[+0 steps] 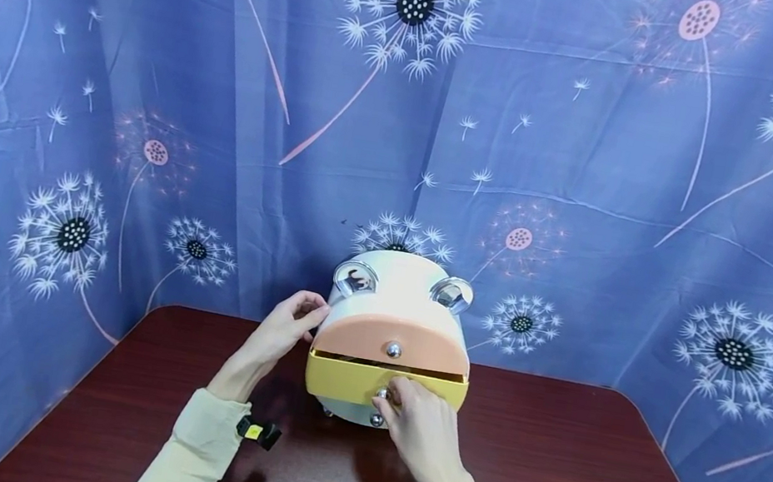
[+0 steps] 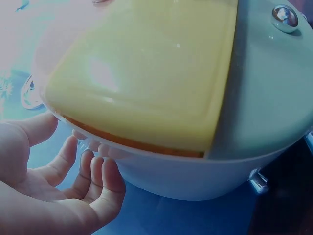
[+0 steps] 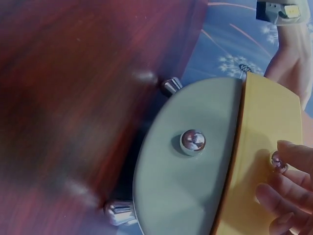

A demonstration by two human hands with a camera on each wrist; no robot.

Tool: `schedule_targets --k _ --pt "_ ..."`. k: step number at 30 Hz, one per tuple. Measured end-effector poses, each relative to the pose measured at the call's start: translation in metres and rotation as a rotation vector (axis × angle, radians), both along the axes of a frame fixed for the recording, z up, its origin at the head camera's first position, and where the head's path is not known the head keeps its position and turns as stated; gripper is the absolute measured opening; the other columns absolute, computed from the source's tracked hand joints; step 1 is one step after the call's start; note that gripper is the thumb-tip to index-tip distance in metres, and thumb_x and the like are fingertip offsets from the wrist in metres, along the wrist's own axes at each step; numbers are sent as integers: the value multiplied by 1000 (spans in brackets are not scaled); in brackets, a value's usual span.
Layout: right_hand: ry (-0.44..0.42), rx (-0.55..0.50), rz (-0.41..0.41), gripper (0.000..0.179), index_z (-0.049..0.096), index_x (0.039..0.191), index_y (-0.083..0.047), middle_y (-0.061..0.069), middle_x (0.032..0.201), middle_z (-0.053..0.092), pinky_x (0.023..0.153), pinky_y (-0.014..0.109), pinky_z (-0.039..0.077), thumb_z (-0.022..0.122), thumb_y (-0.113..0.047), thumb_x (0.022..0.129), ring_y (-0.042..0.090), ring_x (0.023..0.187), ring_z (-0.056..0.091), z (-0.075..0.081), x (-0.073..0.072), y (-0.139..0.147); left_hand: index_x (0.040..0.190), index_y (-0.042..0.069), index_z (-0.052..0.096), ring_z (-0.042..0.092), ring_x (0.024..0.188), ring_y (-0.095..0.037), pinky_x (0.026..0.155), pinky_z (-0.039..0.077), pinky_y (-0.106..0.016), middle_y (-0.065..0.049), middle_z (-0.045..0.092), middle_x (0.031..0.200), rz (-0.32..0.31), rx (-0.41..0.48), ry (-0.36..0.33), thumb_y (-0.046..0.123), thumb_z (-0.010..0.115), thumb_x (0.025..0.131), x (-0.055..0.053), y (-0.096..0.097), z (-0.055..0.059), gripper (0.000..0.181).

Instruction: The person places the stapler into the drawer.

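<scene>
A round white drawer box (image 1: 401, 281) shaped like an alarm clock stands on the table, with a peach top drawer (image 1: 356, 336), a yellow middle drawer (image 1: 337, 379) and a pale green bottom drawer (image 3: 166, 161). The yellow drawer juts forward, a dark gap showing above it. My right hand (image 1: 423, 432) pinches its silver knob (image 3: 278, 161) between thumb and fingers. At the box's left side is my left hand (image 1: 286, 330), fingers loosely bent, fingertips against or very near the white wall (image 2: 161, 176). What lies inside the drawer is hidden.
Two chrome bells (image 1: 452, 294) sit on top of the box, and small metal feet (image 3: 120, 213) hold it off the dark red wooden table (image 1: 570, 472). A blue dandelion-print cloth (image 1: 596, 165) hangs behind and at the sides.
</scene>
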State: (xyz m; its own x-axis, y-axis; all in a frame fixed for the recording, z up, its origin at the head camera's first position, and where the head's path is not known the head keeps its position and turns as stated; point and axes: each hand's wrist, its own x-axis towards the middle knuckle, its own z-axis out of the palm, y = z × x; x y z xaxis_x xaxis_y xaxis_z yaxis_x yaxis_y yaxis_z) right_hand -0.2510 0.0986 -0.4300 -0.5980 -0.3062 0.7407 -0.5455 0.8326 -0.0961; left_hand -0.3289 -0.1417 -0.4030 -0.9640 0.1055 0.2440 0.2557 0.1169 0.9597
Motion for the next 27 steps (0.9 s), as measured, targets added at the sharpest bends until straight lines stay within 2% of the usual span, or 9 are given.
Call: schedule_targets --k 8,14,19,23,27 --pt "-66 -57 -18 22 54 71 -24 -18 58 46 39 22 32 72 -36 70 3 48 44 0 -14 -2 103 9 52 49 85 -23 71 43 -49 -10 52 97 11 3 -7 34 59 83 -2 -3 0 33" --pt "-75 -80 -20 21 54 72 -24 -17 59 49 38 22 32 71 -37 71 3 48 44 -4 -15 -4 102 8 54 49 84 -22 71 43 -50 -10 52 96 30 16 25 33 60 83 -1 -5 0 32" --pt "-109 -116 -36 18 57 77 -27 -18 65 54 41 24 35 66 -42 74 0 52 46 -4 -9 1 101 8 54 49 85 -21 72 42 -52 -10 53 95 46 23 43 33 60 82 -1 -5 -1 31" --pt "-170 -144 -40 14 59 82 -29 -24 64 49 44 24 36 62 -43 78 -3 51 42 1 0 12 100 8 55 49 85 -23 70 43 -50 -9 53 94 64 13 55 33 57 84 0 -3 -1 30" --pt "-222 -157 -44 8 57 79 -33 -26 62 43 45 24 34 60 -40 80 -2 48 40 4 10 29 104 3 54 50 85 -25 67 46 -43 -11 53 95 76 10 76 32 53 87 4 -2 0 33"
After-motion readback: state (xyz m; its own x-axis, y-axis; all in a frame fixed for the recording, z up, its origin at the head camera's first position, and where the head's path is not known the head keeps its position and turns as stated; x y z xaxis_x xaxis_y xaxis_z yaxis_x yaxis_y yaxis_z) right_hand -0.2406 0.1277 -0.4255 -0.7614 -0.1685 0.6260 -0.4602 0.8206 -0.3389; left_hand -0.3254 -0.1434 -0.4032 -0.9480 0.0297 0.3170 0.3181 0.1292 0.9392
